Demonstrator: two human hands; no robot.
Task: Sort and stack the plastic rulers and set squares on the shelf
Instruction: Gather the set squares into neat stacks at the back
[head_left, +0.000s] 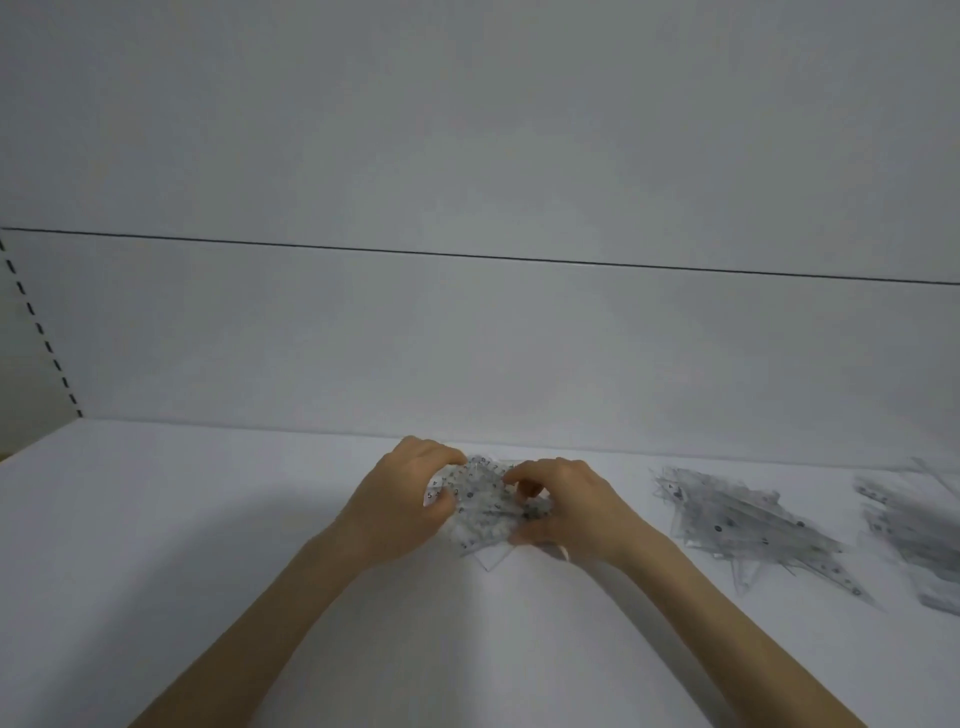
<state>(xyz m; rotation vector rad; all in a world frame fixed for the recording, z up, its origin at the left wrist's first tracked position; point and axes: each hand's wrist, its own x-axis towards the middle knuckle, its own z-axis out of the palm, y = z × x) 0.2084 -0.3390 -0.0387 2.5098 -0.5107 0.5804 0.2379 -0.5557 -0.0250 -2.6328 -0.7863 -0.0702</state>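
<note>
A small stack of clear plastic set squares (480, 506) with black numbers lies near the back middle of the white shelf (208, 519). My left hand (402, 499) grips the stack's left side, fingers curled over its far edge. My right hand (566, 506) grips its right side, thumb and fingers pinching the stack. A clear corner of the stack pokes out toward me between the hands.
A loose heap of clear set squares (748, 525) spreads out to the right. Farther right, at the frame edge, lies a pile of clear rulers (914, 530). The white back wall (467, 338) rises just behind the hands. A slotted upright (39, 327) runs down the far left.
</note>
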